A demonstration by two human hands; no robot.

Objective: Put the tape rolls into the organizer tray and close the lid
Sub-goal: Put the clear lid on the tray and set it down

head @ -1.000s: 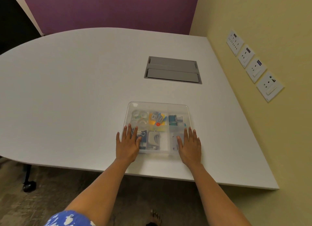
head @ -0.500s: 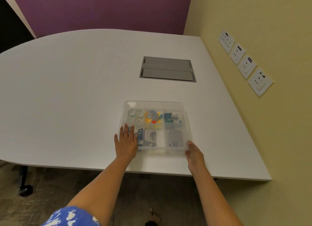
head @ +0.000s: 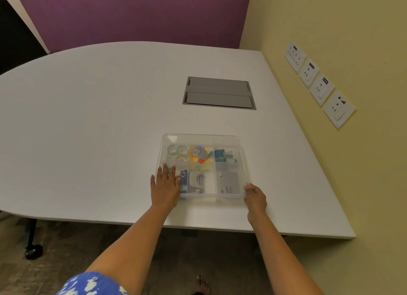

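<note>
A clear plastic organizer tray [head: 241, 158] sits on the white table near its front edge, with a clear lid lying flat over it. Clear tape rolls [head: 177, 152] lie in the back left compartment, seen through the lid. My left hand [head: 165, 188] rests flat with spread fingers on the lid's front left corner. At the front right corner, my right hand [head: 255, 196] curls its fingers around the tray's edge. Other compartments hold binder clips, a grey dispenser, a grey pad and small coloured items.
A grey cable hatch [head: 219, 93] is set into the white table [head: 88, 129] behind the tray. A yellow wall with several socket plates [head: 319, 83] runs along the right side. The table's front edge lies just below my hands.
My right hand slid off the lid top to the tray's front right corner and curled around it. My left hand stayed flat on the lid.
</note>
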